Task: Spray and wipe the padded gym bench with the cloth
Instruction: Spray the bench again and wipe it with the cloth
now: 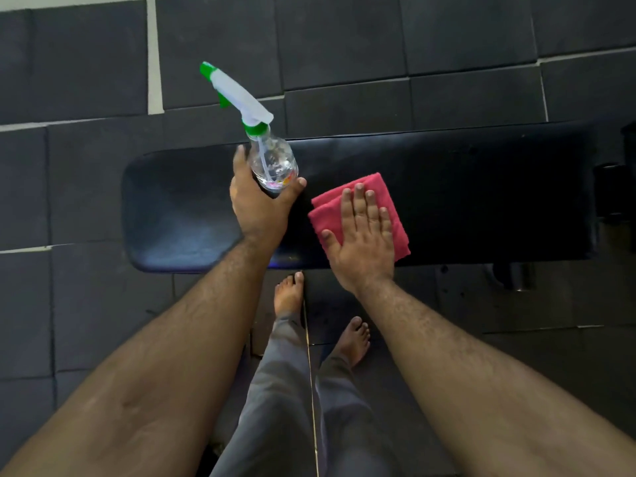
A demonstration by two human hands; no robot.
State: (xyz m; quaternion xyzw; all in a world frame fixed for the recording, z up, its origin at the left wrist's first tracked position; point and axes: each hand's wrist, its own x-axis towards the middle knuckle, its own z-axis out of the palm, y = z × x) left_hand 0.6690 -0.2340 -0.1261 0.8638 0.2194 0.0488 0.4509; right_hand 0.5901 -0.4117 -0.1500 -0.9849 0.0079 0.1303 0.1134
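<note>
One bench, black pad, lies lengthwise across mid-frame on dark floor tiles. Red cloth, folded, sits on pad just right of centre; right hand flat on it, fingers straight and together, pointing 12 o'clock. Left hand grips clear bottle at 9 o'clock of cloth, green-white sprayer aimed 11 o'clock. Bare feet at 6 o'clock of bench.
</note>
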